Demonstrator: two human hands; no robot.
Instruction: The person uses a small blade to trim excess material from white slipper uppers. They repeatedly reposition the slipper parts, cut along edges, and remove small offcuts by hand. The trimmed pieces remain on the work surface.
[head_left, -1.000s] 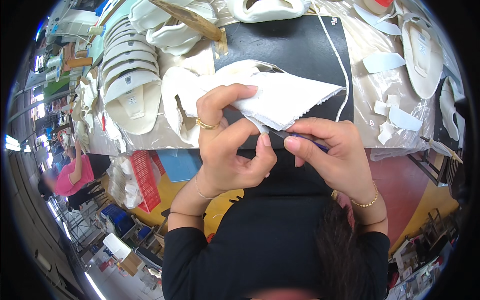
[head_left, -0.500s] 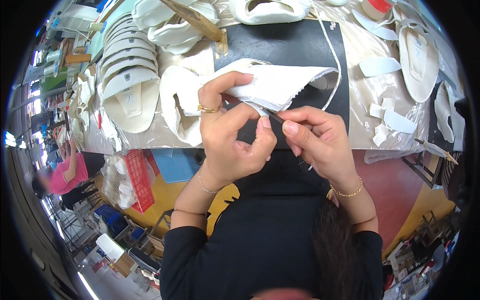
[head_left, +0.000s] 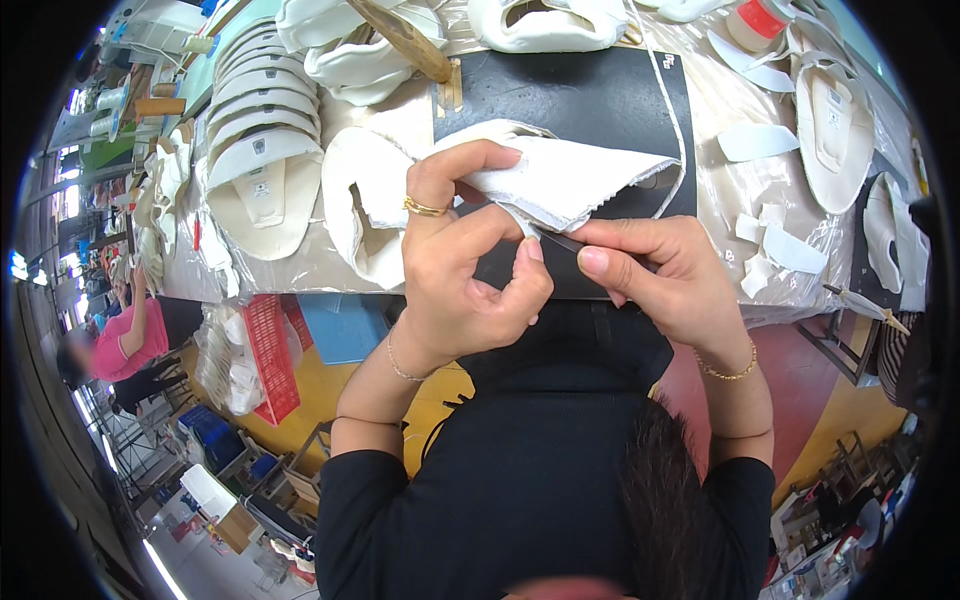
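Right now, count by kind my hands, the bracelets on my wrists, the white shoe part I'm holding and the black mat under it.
Hands, left hand and right hand: 2
Bracelets: 2
White shoe part: 1
Black mat: 1
Total: 6

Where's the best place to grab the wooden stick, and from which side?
Probably grip the stick by its near end, coming from the right over the black mat: that blunt end juts toward the mat's corner, while white pieces crowd its left and the far end leaves the picture.
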